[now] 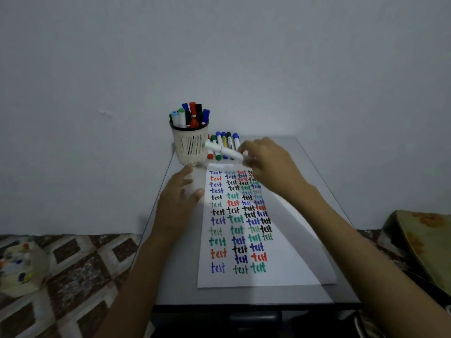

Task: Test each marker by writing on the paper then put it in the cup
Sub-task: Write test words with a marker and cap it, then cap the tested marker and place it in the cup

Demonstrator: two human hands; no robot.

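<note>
A white sheet of paper point(288, 262) lies on the small grey table point(244, 295), covered with several rows of "test" in blue, red, black and green. My right hand point(271, 167) is above the paper's top edge, shut on a white marker point(220, 149) that points left toward the cream mesh cup point(190, 147). The cup holds several capped markers. A row of several markers point(225, 142) lies behind the paper, to the right of the cup. My left hand point(178, 201) rests open at the paper's left edge, fingers spread.
A pale wall stands right behind the table. A patterned quilt point(73, 269) lies on the left with a small bag point(19, 267) of colourful things. A cushion point(424, 240) is at the right. The table's front edge is near my body.
</note>
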